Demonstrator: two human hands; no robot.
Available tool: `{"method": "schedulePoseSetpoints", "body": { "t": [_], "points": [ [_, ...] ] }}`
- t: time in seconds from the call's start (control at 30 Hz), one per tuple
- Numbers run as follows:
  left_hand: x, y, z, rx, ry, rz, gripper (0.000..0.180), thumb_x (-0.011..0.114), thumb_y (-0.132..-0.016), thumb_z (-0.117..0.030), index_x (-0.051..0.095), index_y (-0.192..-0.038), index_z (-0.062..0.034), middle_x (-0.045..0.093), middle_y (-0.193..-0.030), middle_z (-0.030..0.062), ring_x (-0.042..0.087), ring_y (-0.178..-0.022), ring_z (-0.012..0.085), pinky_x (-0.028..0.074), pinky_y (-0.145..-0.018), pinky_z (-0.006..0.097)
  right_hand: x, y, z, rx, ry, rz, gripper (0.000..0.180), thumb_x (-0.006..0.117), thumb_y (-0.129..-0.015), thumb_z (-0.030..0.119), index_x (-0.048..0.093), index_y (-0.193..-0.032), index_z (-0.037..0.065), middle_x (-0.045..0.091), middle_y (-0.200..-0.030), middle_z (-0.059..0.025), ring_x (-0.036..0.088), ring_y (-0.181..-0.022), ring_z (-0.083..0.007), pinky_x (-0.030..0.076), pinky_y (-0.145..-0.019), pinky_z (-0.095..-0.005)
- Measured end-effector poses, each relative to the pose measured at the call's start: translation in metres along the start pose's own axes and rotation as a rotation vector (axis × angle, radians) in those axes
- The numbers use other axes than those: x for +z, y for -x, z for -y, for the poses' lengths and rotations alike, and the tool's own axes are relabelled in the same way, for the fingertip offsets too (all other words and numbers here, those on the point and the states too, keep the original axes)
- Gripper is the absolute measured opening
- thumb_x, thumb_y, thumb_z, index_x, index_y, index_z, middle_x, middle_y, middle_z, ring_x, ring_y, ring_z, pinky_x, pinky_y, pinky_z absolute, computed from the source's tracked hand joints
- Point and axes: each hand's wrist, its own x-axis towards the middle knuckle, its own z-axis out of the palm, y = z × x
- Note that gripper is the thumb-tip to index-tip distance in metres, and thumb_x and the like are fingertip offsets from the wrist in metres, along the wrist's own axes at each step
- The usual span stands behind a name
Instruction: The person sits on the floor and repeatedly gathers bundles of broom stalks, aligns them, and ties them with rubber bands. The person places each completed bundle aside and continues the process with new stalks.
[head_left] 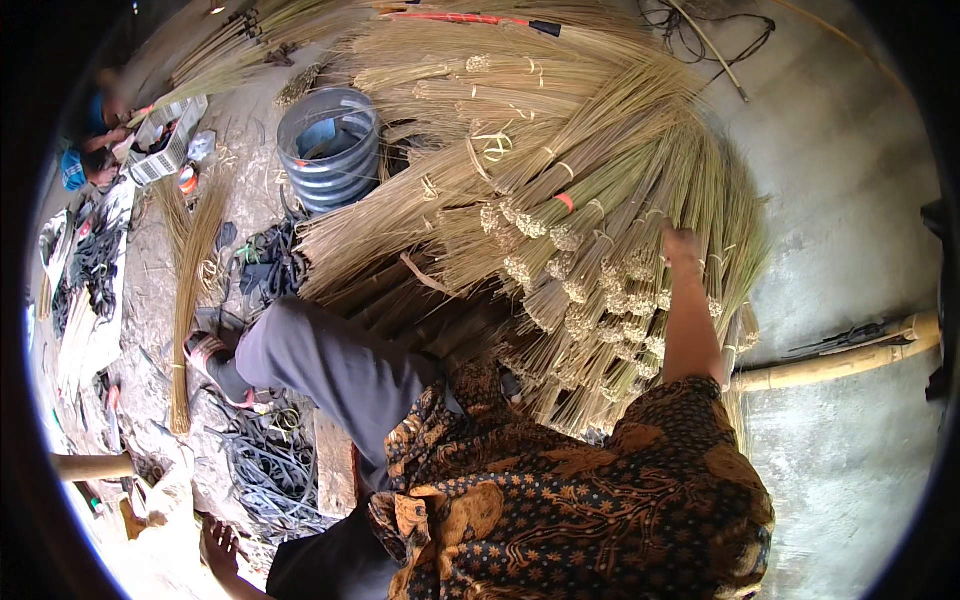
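**Right hand laid on stacked stick bundles**

The right hand (pixel 683 247) was stretched far out and set on top of a heap of stick bundles (pixel 560 200), right of centre. Its fingers were curled down over the cut ends of one bundle (pixel 640 270); whether that bundle was actually pinched or only touched could not be told, since the fingertips were hidden among the sticks. The forearm ran back near to a patterned brown sleeve (pixel 690 440). The left hand was not seen.

The bundles were piled in layers against a grey wall (pixel 850 150), each tied with thin bands, one band being red (pixel 565 202). Their cut ends faced near and right, their thin tips fanned far and left.

A ribbed grey bucket (pixel 330 148) stood upright just left of the heap, far left of centre. Its inside was seen as a pale blue-grey surface; what it held could not be made out. Farther left, a white slatted crate (pixel 165 150) was lying beside another person (pixel 95 140); small items were seen in it but could not be told apart.

A loose bundle (pixel 190 290) lay on the floor at the left. A grey-trousered leg (pixel 320 360) was bent leftward, its sandalled foot (pixel 215 360) set near a tangle of dark straps (pixel 270 470). A bamboo pole (pixel 840 360) lay at the right.
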Motion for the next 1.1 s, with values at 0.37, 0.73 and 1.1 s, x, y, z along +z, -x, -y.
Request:
{"method": "schedulePoseSetpoints", "body": {
  "t": [0.37,0.73,1.1],
  "points": [
    [-0.017,0.017,0.019,-0.007,0.032,-0.01,0.06,0.06,-0.1,-0.051,0.052,-0.151,-0.0201,0.059,-0.139,0.0091,0.062,-0.116,0.0269,0.05,-0.091,0.044,0.035,-0.028,0.015,-0.077,0.434,0.335,0.084,0.058,-0.097,0.053,0.034,-0.159,0.002,0.029,-0.166,-0.0275,0.045,-0.145,-0.0422,0.042,-0.117,-0.0532],
    [-0.003,0.031,0.013,0.045,0.0,0.023,0.058,0.057,-0.101,-0.047,0.055,-0.149,-0.0156,0.058,-0.144,0.0123,0.059,-0.124,0.033,0.048,-0.101,0.05,0.012,0.099,0.049,-0.064,-1.831,0.59,0.063,0.062,-0.095,0.042,0.05,-0.138,-0.002,0.06,-0.126,-0.0265,0.064,-0.115,-0.0414,0.056,-0.101,-0.0553],
    [0.013,0.072,-0.019,0.363,-0.029,0.04,0.056,0.057,-0.102,-0.045,0.055,-0.148,-0.0122,0.06,-0.141,0.0131,0.061,-0.122,0.0308,0.049,-0.097,0.045,0.085,0.214,0.147,-0.172,-1.514,0.511,0.036,0.081,-0.082,0.011,0.064,-0.114,0.01,0.066,-0.084,-0.0054,0.062,-0.061,-0.0159,0.056,-0.057,-0.0323]
  ]
}}
